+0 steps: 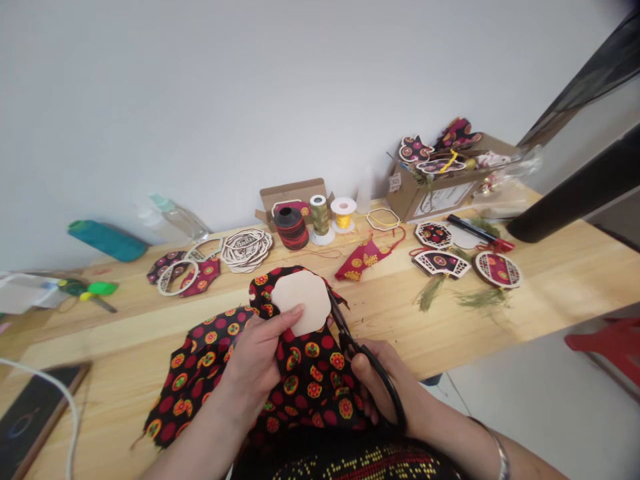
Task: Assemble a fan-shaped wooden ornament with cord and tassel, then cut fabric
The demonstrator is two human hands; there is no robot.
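My left hand pinches a pale card template with scalloped edges against a black cloth patterned with red and orange flowers. Its thumb lies on the card; the other fingers are hidden beneath. My right hand is closed round the black handles of a pair of scissors. The blades point up and away, along the right edge of the card, touching the cloth there. Part of the cloth drapes over the table toward my lap and to the left.
Thread spools, a stack of wooden cutouts and a red cloth scrap lie beyond my hands. At right are tasselled ornaments and a filled cardboard box. A phone and white cable lie at left.
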